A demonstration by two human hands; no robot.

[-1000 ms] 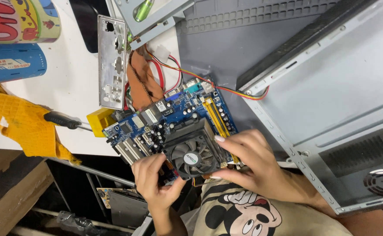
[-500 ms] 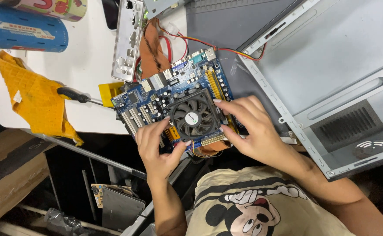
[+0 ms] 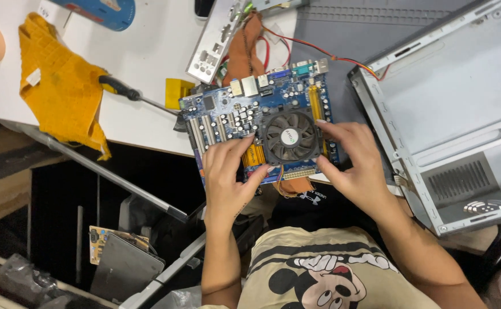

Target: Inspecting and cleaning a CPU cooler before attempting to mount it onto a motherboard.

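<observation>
A blue computer motherboard [image 3: 233, 111] lies at the near edge of the white table [image 3: 141, 51]. A black cooler fan [image 3: 288, 137] sits on it. My left hand [image 3: 226, 171] rests on the board's near left part, with its fingertips against the fan's left side. My right hand [image 3: 353, 160] touches the fan's right side, fingers spread along the board's edge. Both hands seem to clasp the fan between them. Red and orange wires [image 3: 319, 51] run from the board's far side.
An open grey computer case [image 3: 450, 114] lies to the right. A metal port plate [image 3: 213, 40], a brown cloth [image 3: 244, 48], a yellow block [image 3: 179, 91], a black-handled screwdriver [image 3: 121, 88] and a yellow rag [image 3: 61, 86] lie on the table.
The view has shifted, so everything sits lower and more central. My left hand has moved up onto the board beside the fan; my right hand stays at the fan's right side.
</observation>
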